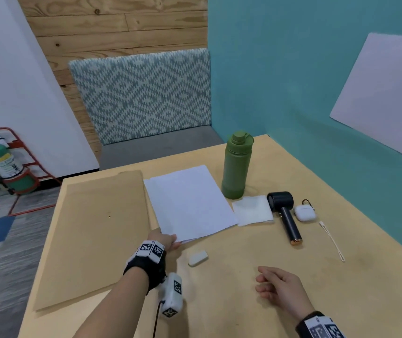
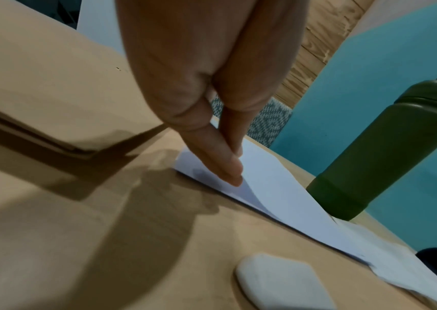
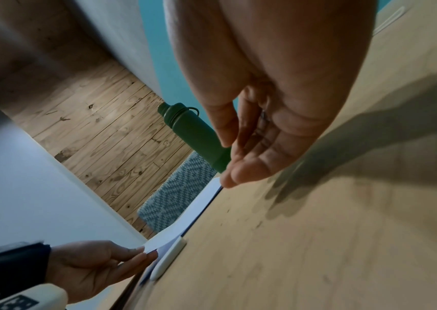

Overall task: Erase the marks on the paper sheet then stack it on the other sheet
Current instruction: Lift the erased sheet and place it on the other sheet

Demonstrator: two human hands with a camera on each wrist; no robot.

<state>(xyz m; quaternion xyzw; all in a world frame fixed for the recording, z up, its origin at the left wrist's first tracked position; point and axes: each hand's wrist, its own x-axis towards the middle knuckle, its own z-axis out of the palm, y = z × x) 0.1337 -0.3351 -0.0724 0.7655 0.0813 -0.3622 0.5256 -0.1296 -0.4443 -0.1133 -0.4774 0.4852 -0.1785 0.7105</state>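
— Wood-topped and tan, the table [image 1: 292,301] carries the two paper sheets [image 1: 190,201] near its middle, the upper one lying nearly square on the other sheet. Where is the person holding?

— At the stack's seven o'clock corner. The left hand [image 1: 168,240] pinches the upper sheet's corner between thumb and fingers [image 2: 228,165], and that corner curls up off the lower one. The right hand [image 1: 280,286] rests relaxed on the table at about four o'clock from the stack, holding nothing.

— How will the sheet handle?

— Probably very light and limp, easy to crease or slide. A corner or edge looks the best hold. The eraser [image 1: 197,258] lies loose just beside that corner; a green bottle [image 1: 235,167] stands at the stack's two o'clock.
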